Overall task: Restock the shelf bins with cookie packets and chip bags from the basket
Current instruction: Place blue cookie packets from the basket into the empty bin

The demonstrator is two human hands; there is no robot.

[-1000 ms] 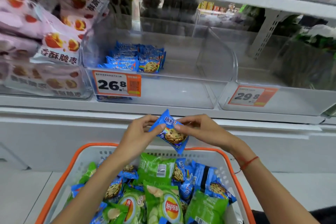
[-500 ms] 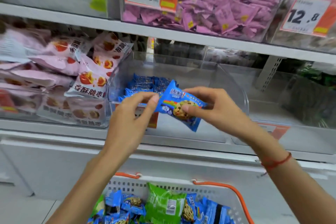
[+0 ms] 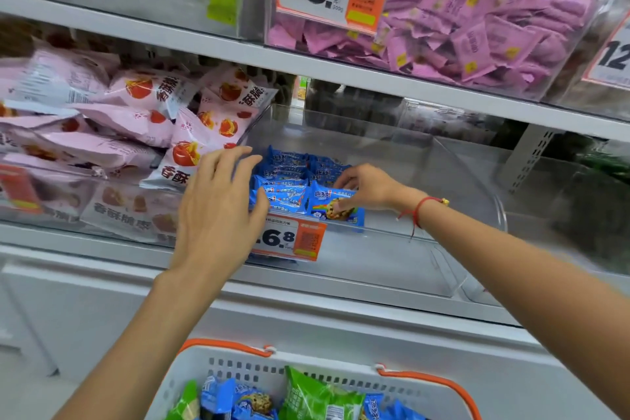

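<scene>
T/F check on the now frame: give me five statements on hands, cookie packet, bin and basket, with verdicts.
1. The right hand pinches a blue cookie packet at the clear bin. True.
2. The left hand grips a green chip bag. False: its fingers are spread and hold nothing, beside the blue packets in the bin.
3. The bin is packed full of blue packets. False: they fill only its left part.
4. The basket below still holds green bags and blue packets. True.
5. The held packet lies in the basket. False: it is up at the bin's front.
</scene>
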